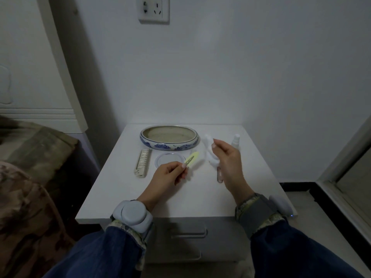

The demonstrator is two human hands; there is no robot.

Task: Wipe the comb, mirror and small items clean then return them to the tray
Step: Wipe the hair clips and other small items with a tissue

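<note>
My left hand pinches a yellow-green hair clip by its lower end, lifted over the nightstand. My right hand grips a white cloth just right of the clip, not touching it. A pale comb lies flat on the left. A small round mirror lies beside it, partly behind my left fingers. The blue-and-white ceramic tray stands at the back with nothing visible in it. Another small clip lies on the top, partly hidden by my right hand.
A small white spray bottle stands at the back right of the white nightstand. A bed with a patterned blanket is on the left. A wall socket is above. A drawer handle faces me.
</note>
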